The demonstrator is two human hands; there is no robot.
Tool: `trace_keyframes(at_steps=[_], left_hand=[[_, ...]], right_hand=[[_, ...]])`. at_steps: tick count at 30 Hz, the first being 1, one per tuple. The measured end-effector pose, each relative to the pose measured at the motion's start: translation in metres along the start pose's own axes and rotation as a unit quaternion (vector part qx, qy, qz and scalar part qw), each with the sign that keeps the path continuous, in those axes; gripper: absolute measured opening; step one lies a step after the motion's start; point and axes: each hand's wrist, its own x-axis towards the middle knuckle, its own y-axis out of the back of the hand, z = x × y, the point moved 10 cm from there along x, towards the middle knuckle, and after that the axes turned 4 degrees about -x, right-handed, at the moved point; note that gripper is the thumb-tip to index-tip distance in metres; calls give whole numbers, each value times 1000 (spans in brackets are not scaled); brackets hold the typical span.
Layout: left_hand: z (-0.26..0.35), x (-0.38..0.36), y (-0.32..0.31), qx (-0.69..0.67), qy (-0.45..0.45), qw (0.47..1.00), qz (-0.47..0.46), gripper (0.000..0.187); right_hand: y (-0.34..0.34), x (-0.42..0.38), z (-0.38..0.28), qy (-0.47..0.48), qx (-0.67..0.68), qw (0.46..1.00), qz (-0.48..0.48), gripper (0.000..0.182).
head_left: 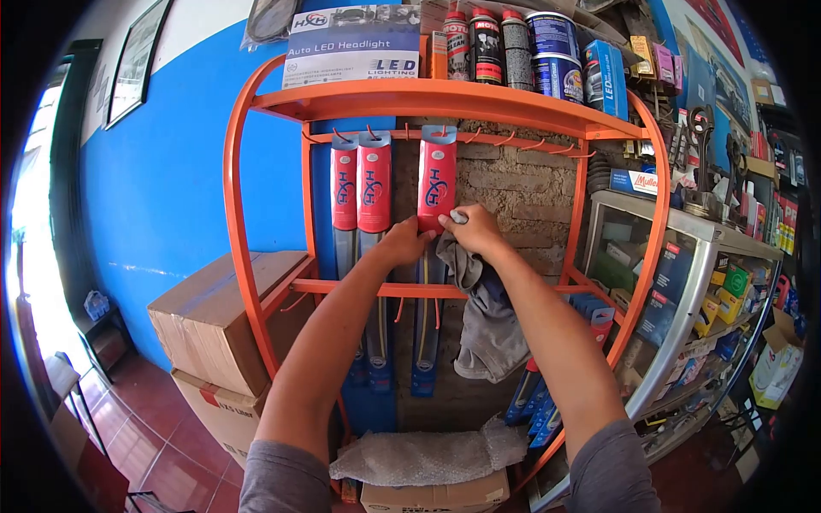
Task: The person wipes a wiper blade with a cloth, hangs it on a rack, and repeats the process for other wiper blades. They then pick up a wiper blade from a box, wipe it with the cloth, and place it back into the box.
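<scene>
A long, narrow wiper blade package (pixel 438 175) with a red top and blue edges hangs from a hook on the orange rack. My left hand (pixel 405 243) is closed on its left edge, just under the red part. At its right edge is my right hand (pixel 475 229), with fingers curled round a grey cloth (pixel 489 338) that dangles below. My right fingertips seem to touch the package; the exact contact is partly hidden. Two similar packages, one nearer (pixel 374 184) and one farther left (pixel 344 184), hang beside it.
The orange rack (pixel 359 101) holds a headlight box (pixel 352 51), spray cans (pixel 486 47) and tins on top. Cartons (pixel 214 316) stand at left, a glass cabinet (pixel 705 248) at right. Bubble wrap (pixel 428 457) lies on a box below, near more blue packages (pixel 540 410).
</scene>
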Motion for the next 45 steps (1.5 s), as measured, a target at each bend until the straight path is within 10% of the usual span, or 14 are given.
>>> trace_keyframes(at_steps=[13, 21, 25, 32, 34, 40, 42, 45], left_hand=[[-44, 29, -20, 0, 99, 994, 37, 60], [9, -14, 9, 4, 94, 994, 58, 124], [119, -63, 46, -398, 2, 916, -51, 106], [235, -207, 53, -248, -132, 959, -19, 61], [193, -229, 14, -323, 23, 944, -62, 50], [110, -382, -83, -601, 209, 771, -12, 49], [47, -415, -164, -731, 244, 633, 69, 52], [46, -458, -172, -815, 273, 493, 130, 46]], right_hand=[[-49, 24, 63, -105, -32, 993, 46, 58], [50, -3, 23, -87, 177, 969, 148, 72], [144, -25, -73, 33, 339, 922, 184, 57], [240, -140, -170, 20, 502, 848, 169, 29], [236, -171, -156, 26, 481, 857, 182, 30], [138, -340, -120, 53, 331, 922, 192, 15], [70, -383, -111, 64, 279, 946, 154, 14], [-55, -436, -96, 79, 134, 986, -63, 48]])
